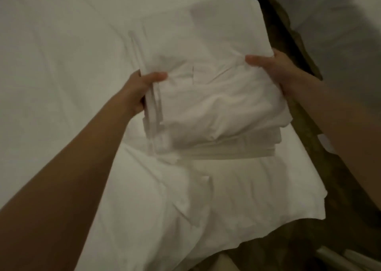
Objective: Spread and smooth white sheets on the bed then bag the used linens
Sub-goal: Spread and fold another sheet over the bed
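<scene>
We hold a folded white sheet at the centre of the view, above the bed. It is a thick, soft stack, with layered fold edges showing along its 9 o'clock side and its 6 o'clock side; the top layer is creased and slightly puffed. Motion blur smears those edges, so we cannot count the layers.

Our left hand clamps the stack's 9 o'clock edge, thumb on top, fingers hidden underneath. Our right hand clamps the 3 o'clock edge the same way, thumb over the cloth, its fingers out of sight behind it.

Below the stack, toward 6 o'clock, loose white linen lies rumpled on the bed, its ragged edge hanging over the side. The bed's cover toward 9 o'clock is smooth and pale.

At 3 o'clock a dark patterned floor runs along the bed; the light is dim and its pattern is hard to read. Pale shapes at 5 o'clock are cut off by the frame.
</scene>
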Demonstrator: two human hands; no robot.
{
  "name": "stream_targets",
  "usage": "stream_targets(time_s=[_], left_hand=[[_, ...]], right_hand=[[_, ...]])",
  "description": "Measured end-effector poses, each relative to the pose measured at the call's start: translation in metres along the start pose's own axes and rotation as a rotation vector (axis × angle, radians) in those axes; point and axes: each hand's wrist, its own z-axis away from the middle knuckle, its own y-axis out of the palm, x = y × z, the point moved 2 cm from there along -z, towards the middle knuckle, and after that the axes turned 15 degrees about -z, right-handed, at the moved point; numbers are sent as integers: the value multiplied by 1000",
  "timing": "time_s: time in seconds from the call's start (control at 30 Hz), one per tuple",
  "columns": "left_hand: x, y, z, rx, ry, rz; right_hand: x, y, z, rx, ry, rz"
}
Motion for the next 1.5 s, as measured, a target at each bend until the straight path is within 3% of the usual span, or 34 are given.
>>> stream_targets(time_s=[0.2,0.53,0.8,0.97,1.1,1.27,1.5], left_hand=[[26,-151,72,-160,34,7],[226,-366,222,-440,-265,-30],[340,-426,256,-489,-425,-1],[398,-417,256,-545,-512,-75],[404,-416,255,-548,-539,-204],[363,-403,260,-458,-645,-543],[237,-374,288,-437,-283,-883]], right_hand=[[0,139,50,165,-105,-55],[-173,389,163,436,158,-96],[-280,468,212,422,287,-17],[-322,466,224,280,290,120],[-326,462,227,194,295,301],[-278,459,251,288,215,518],[-140,434,308,527,-74,812]])
